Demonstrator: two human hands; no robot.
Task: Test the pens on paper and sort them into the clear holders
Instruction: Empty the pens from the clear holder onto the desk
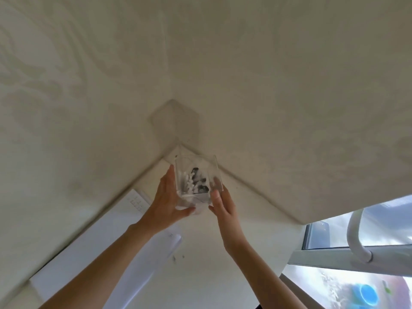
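Note:
A clear square holder sits between both my hands near the far corner of the white desk. Inside it stand several pens with white and black ends. My left hand grips the holder's left side, its thumb wrapped across the lower front. On the right side my right hand grips it too, thumb on the front edge and fingers behind the wall. I cannot tell whether the holder rests on the desk or is lifted. White paper sheets lie under my left forearm, with small ink marks near their edge.
Two cream walls meet just behind the holder. A flat white keypad-like device lies at the desk's left edge by the wall. On the right, a window with a white curved pipe borders the desk.

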